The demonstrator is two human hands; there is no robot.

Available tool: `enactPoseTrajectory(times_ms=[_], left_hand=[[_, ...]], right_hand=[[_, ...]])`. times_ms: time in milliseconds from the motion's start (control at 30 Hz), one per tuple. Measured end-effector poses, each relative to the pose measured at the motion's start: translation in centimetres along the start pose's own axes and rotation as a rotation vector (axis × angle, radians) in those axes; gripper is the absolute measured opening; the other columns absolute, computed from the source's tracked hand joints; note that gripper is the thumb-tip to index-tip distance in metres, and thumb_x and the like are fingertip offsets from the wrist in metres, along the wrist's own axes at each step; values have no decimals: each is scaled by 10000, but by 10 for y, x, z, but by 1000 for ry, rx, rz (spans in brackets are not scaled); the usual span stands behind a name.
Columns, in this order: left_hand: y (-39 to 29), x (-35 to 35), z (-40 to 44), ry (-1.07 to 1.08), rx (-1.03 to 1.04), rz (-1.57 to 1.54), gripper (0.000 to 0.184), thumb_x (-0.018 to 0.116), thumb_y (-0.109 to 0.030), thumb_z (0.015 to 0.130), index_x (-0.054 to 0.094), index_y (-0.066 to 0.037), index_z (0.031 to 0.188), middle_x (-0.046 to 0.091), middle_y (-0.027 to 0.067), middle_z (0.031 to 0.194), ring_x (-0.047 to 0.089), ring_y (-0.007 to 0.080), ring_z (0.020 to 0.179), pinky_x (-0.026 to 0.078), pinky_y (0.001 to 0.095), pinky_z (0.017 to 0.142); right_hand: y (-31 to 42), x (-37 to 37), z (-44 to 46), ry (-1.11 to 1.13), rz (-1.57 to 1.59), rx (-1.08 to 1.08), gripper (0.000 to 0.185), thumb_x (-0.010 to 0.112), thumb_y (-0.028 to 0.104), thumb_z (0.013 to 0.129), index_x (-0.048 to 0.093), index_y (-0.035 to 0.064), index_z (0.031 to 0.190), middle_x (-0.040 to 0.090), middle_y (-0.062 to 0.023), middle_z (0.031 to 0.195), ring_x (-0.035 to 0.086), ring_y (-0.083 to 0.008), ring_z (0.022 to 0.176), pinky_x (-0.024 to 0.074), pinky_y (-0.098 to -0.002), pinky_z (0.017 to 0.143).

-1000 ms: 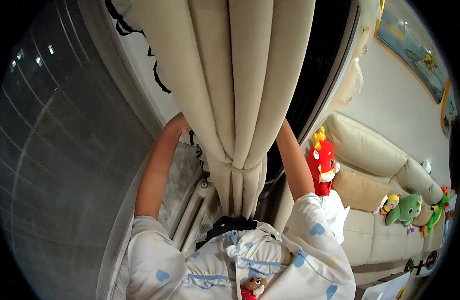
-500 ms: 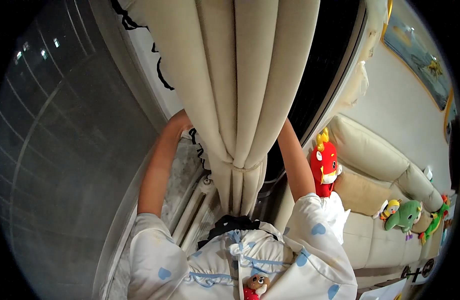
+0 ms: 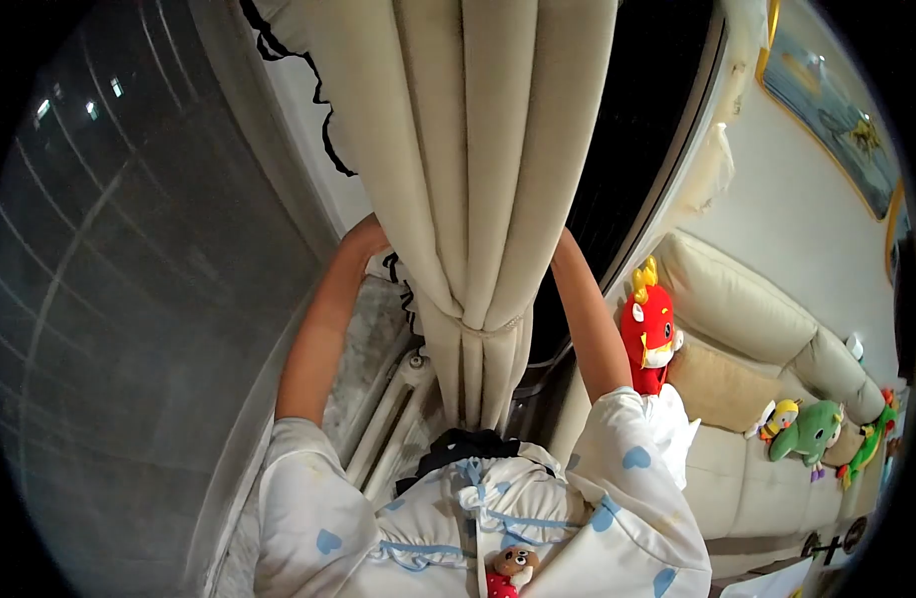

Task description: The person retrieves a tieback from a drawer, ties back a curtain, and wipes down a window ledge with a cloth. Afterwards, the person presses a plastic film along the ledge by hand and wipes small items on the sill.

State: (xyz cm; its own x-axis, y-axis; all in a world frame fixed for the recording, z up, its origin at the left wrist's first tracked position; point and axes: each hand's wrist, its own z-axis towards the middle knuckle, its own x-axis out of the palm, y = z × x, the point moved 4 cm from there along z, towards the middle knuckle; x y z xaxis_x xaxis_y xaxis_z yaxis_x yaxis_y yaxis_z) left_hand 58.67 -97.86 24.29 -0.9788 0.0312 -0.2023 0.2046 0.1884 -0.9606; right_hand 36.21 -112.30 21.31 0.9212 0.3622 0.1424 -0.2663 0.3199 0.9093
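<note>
A long cream curtain hangs in folds in front of me, drawn in at a thin braided tieback. Black ruffled trim runs down its left edge. Both my arms reach around the curtain, one on each side. Behind its left edge goes my left forearm, and the wrist bends inward there. My right forearm passes behind the right edge, above the tieback. The curtain hides both hands, so their fingers and anything they hold cannot be seen.
Dark window glass stands on the left, with a white radiator low beside the curtain. On the right are a cream sofa, a red plush dragon, a green plush toy and a framed picture.
The curtain's upper part has become narrower, its right edge shifting left. My left wrist has moved slightly right and up, and my right forearm slightly left at the curtain. The view has shifted a little.
</note>
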Motion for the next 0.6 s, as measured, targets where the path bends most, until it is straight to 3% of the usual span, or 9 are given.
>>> enactPoseTrajectory(times_ms=[500,600], left_hand=[[8,2,8,32,-30,16,556,604,-230,792,394,27,1238,473,143,1195,475,189,1053,407,311,882],[-2,14,-1,-11,45,173,612,628,-202,770,356,34,1265,447,161,1232,429,206,1123,366,315,932]], right_hand=[[-4,-1,-6,-7,-11,14,309,452,242,885,446,9,1088,502,-69,978,453,-114,893,367,-249,809],[-5,-1,-7,-6,-14,17,308,450,243,886,448,9,1087,503,-69,976,453,-113,891,368,-248,807]])
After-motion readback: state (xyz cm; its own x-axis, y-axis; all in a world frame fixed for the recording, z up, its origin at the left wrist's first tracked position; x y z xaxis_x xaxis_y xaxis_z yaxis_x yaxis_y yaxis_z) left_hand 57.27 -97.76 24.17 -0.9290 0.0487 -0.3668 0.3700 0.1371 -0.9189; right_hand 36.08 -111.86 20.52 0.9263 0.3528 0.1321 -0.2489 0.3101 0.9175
